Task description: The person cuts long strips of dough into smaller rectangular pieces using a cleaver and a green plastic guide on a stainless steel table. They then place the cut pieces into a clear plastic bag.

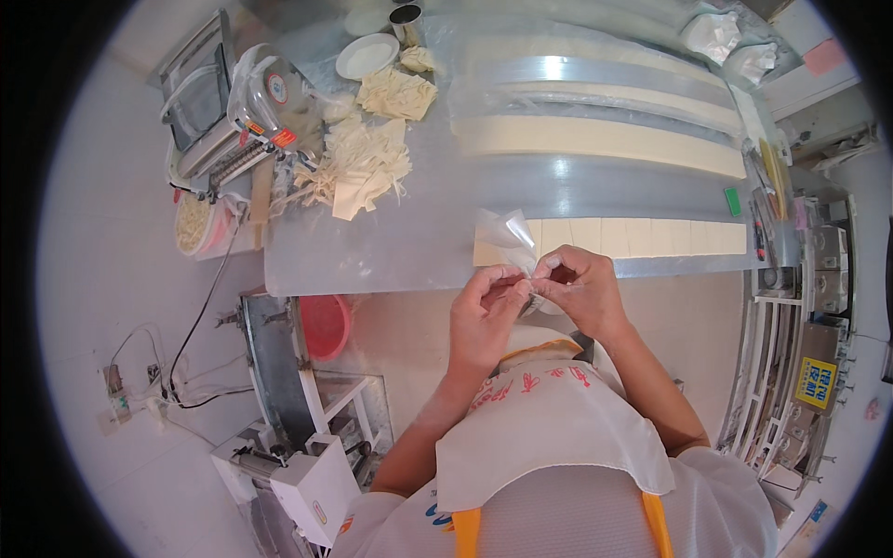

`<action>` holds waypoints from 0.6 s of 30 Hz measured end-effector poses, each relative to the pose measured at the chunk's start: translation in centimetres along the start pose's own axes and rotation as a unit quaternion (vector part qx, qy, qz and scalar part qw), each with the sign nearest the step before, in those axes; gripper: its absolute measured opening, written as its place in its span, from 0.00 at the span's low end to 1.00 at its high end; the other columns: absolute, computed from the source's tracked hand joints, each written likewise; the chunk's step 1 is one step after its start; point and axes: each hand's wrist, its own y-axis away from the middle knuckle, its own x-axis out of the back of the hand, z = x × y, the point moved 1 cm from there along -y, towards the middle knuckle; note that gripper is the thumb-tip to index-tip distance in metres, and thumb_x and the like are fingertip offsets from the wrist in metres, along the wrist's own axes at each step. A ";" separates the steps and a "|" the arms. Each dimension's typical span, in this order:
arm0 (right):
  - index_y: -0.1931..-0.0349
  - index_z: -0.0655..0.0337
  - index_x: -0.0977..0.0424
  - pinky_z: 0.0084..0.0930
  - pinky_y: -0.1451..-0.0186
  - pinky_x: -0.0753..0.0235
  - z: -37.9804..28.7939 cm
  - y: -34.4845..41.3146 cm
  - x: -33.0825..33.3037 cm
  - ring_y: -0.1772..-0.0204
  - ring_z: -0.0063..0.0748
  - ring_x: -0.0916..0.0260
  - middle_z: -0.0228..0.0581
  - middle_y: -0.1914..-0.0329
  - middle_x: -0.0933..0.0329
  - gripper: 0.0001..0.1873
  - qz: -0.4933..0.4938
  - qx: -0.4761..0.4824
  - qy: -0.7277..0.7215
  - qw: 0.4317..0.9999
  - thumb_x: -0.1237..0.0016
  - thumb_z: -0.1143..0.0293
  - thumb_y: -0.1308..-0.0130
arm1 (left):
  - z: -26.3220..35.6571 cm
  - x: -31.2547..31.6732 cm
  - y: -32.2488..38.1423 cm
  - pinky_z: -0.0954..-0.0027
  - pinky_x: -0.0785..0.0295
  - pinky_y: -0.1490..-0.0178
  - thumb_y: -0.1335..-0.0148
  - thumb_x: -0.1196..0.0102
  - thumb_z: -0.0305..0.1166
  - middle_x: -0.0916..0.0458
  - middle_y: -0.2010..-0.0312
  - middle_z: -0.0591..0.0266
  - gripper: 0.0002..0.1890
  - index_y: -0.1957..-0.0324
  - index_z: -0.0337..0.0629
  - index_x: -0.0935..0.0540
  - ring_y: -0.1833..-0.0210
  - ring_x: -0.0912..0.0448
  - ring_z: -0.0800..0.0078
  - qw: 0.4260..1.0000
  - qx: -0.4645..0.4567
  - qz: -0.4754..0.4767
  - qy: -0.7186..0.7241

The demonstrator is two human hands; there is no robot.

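Note:
My left hand (488, 307) and my right hand (582, 286) meet at the near edge of the metal worktable (391, 258). Between their fingertips they pinch the gathered lower end of a clear plastic bag (508, 234), whose wide part fans out upward. Behind the bag, a row of cut dough sheets (649, 237) runs to the right along the table edge. Farther back lies a long uncut dough strip (600, 138). A small green block (732, 201) is near the right end of the row.
A dough sheeting machine (244, 125) stands at the left, beside a heap of dough scraps (370, 157) and a white plate (367, 56). A red basin (324, 326) is below the table. Tools (767, 188) lie at the right edge, near a white rack (760, 376).

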 end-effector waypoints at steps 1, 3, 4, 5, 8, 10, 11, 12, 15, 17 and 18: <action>0.59 0.65 0.15 0.22 0.58 0.19 0.1 -0.1 -0.1 0.60 0.17 0.21 0.31 0.62 0.15 0.07 -0.010 -0.016 0.000 1.000 0.29 0.80 0.32 | 0.2 0.0 -0.1 0.67 0.16 0.41 0.22 0.35 0.26 0.10 0.51 0.55 0.15 0.41 0.27 0.17 0.48 0.12 0.70 1.000 -0.009 -0.002 0.014; 0.57 0.65 0.15 0.22 0.55 0.18 0.2 -0.2 -0.3 0.58 0.16 0.21 0.31 0.60 0.15 0.07 -0.036 -0.049 -0.017 0.998 0.30 0.80 0.32 | 0.7 0.0 -0.1 0.66 0.15 0.40 0.22 0.35 0.26 0.10 0.50 0.53 0.15 0.41 0.27 0.17 0.47 0.11 0.69 1.000 0.007 -0.010 -0.001; 0.58 0.65 0.15 0.23 0.56 0.18 0.2 -0.3 -0.4 0.59 0.18 0.20 0.32 0.61 0.15 0.07 -0.043 -0.033 -0.026 0.998 0.29 0.80 0.32 | 0.8 0.0 -0.1 0.65 0.15 0.39 0.22 0.34 0.26 0.10 0.50 0.52 0.15 0.41 0.27 0.17 0.47 0.11 0.68 1.000 0.023 -0.014 -0.009; 0.58 0.65 0.15 0.24 0.57 0.18 0.1 -0.3 -0.5 0.61 0.20 0.20 0.34 0.62 0.15 0.08 -0.045 -0.039 -0.032 0.998 0.29 0.79 0.33 | 1.0 -0.1 -0.1 0.65 0.14 0.39 0.23 0.34 0.26 0.10 0.49 0.51 0.15 0.41 0.27 0.17 0.47 0.11 0.68 1.000 0.016 -0.013 0.001; 0.60 0.66 0.16 0.26 0.59 0.19 -0.2 -0.4 -0.4 0.64 0.23 0.21 0.35 0.64 0.17 0.08 -0.047 -0.012 0.027 0.998 0.29 0.79 0.34 | 1.0 -0.6 -0.2 0.65 0.13 0.40 0.23 0.34 0.26 0.10 0.50 0.51 0.14 0.43 0.26 0.17 0.47 0.11 0.69 0.999 0.031 0.001 0.029; 0.60 0.66 0.16 0.27 0.60 0.20 -0.5 -0.4 -0.4 0.65 0.24 0.22 0.35 0.65 0.18 0.08 -0.042 0.004 0.061 0.997 0.29 0.79 0.35 | 0.7 -0.9 -0.3 0.65 0.12 0.42 0.23 0.34 0.25 0.09 0.53 0.53 0.11 0.46 0.25 0.16 0.48 0.11 0.71 0.997 0.044 0.022 0.056; 0.61 0.66 0.16 0.27 0.61 0.20 -0.6 -0.4 -0.4 0.65 0.25 0.23 0.35 0.66 0.19 0.08 -0.037 0.004 0.064 0.997 0.29 0.79 0.35 | 0.6 -0.9 -0.3 0.65 0.12 0.41 0.22 0.35 0.26 0.09 0.52 0.53 0.11 0.47 0.25 0.16 0.48 0.11 0.71 0.996 0.065 0.031 0.050; 0.61 0.66 0.16 0.27 0.61 0.21 -0.7 -0.4 -0.4 0.66 0.26 0.23 0.35 0.66 0.20 0.08 -0.034 0.004 0.060 0.998 0.28 0.78 0.35 | 0.4 -1.0 -0.4 0.65 0.12 0.41 0.21 0.36 0.27 0.10 0.52 0.53 0.11 0.47 0.25 0.15 0.49 0.11 0.70 0.995 0.075 0.038 0.053; 0.61 0.66 0.17 0.28 0.61 0.21 -0.8 -0.2 -0.1 0.66 0.25 0.25 0.34 0.67 0.20 0.08 -0.027 0.016 0.073 0.997 0.29 0.77 0.33 | 0.1 -0.9 -0.6 0.65 0.11 0.40 0.19 0.39 0.28 0.10 0.52 0.53 0.12 0.47 0.25 0.14 0.49 0.10 0.70 0.987 0.105 0.049 0.113; 0.60 0.66 0.17 0.28 0.60 0.21 -0.8 -0.1 0.3 0.66 0.24 0.25 0.35 0.66 0.20 0.08 -0.035 0.002 0.044 0.998 0.29 0.76 0.32 | 0.1 -0.8 -1.0 0.65 0.11 0.40 0.18 0.41 0.29 0.10 0.52 0.53 0.12 0.47 0.25 0.14 0.49 0.10 0.69 0.984 0.112 0.045 0.129; 0.60 0.66 0.17 0.28 0.60 0.21 -0.6 0.0 0.6 0.66 0.24 0.26 0.35 0.66 0.20 0.08 -0.038 -0.016 0.024 0.999 0.30 0.75 0.31 | 0.1 -0.8 -1.1 0.65 0.11 0.39 0.17 0.42 0.29 0.10 0.52 0.53 0.13 0.46 0.25 0.14 0.49 0.10 0.69 0.986 0.109 0.040 0.118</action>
